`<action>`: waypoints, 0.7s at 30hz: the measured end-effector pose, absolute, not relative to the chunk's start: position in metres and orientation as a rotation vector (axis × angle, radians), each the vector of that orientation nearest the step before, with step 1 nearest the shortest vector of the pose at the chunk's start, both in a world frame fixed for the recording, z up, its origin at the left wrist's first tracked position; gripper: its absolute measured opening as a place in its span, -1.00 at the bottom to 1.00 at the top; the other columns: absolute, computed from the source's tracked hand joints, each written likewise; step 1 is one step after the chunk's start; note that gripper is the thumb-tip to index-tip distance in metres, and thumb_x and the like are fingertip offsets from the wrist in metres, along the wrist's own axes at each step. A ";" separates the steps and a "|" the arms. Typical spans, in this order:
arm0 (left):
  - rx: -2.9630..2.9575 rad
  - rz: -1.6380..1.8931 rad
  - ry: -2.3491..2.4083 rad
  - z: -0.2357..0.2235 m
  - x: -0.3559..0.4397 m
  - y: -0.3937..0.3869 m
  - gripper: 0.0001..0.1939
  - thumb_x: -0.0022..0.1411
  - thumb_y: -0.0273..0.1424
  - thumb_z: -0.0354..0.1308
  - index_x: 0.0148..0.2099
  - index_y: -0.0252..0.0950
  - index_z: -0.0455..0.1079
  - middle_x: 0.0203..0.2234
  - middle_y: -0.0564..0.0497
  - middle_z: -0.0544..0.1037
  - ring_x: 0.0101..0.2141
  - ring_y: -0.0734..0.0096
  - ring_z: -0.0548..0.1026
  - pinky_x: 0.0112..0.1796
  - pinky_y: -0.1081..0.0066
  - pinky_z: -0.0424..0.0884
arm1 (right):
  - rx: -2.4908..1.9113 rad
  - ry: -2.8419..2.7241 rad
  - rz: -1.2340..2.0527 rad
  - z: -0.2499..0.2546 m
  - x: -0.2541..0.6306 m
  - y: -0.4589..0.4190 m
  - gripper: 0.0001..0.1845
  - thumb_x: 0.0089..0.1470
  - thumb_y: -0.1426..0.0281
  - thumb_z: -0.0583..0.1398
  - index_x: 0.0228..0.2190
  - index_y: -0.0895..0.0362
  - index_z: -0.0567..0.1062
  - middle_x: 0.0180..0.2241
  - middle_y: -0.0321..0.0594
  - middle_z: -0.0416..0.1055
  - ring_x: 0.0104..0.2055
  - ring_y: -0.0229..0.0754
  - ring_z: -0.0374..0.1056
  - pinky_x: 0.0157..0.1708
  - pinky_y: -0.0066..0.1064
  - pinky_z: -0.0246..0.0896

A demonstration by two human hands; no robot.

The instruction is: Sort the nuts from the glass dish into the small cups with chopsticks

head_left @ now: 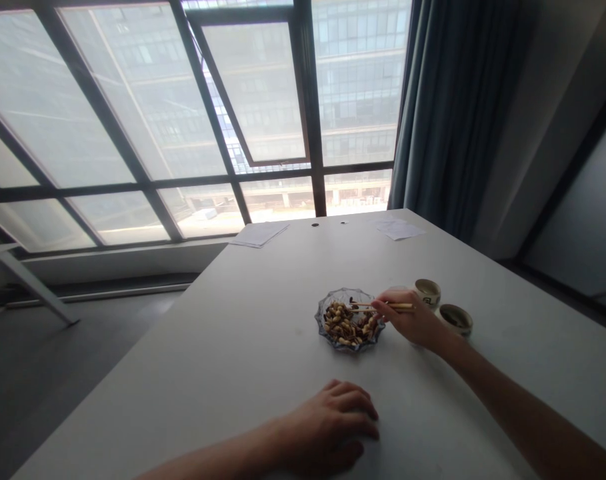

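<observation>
My right hand [411, 321] is closed round a pair of wooden chopsticks [383, 307], whose tips reach left over a glass dish [325, 312] filled with mixed light and dark nuts or beans [347, 323]. The dish stands on a white table [263, 347]. My left hand [333, 423] rests palm down on the table near the front edge, fingers stretched flat, holding nothing.
Two small ceramic cups [427, 291] [455, 319] stand just right of the dish, behind my right hand. Papers [259, 233] [400, 230] lie at the table's far edge. Beyond are large windows [183, 113] and a dark curtain [447, 113] at the right.
</observation>
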State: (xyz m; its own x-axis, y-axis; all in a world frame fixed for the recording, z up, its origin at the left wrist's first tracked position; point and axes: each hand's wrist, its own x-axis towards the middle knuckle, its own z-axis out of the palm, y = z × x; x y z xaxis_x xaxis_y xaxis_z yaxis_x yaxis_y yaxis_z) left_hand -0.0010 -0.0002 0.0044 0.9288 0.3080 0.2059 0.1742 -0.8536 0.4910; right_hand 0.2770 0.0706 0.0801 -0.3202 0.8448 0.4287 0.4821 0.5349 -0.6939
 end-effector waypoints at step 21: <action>2.642 0.376 0.353 0.003 -0.001 -0.001 -0.67 0.38 -0.42 0.23 0.15 -0.11 0.41 0.14 -0.01 0.57 0.23 0.19 0.45 0.28 0.22 0.28 | -1.160 -1.844 0.650 0.073 0.281 0.076 -0.47 0.39 0.02 0.18 -0.45 0.12 0.63 -0.47 -0.15 0.63 -0.42 -0.08 0.56 -0.38 -0.33 0.38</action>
State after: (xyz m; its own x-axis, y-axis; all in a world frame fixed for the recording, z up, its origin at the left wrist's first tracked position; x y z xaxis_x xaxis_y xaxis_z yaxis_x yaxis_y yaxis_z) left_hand -0.0007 -0.0011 0.0032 0.9302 0.3054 0.2036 0.1838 -0.8677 0.4618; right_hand 0.2814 0.0759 0.0726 -0.2176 0.8995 0.3788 0.4630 0.4368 -0.7713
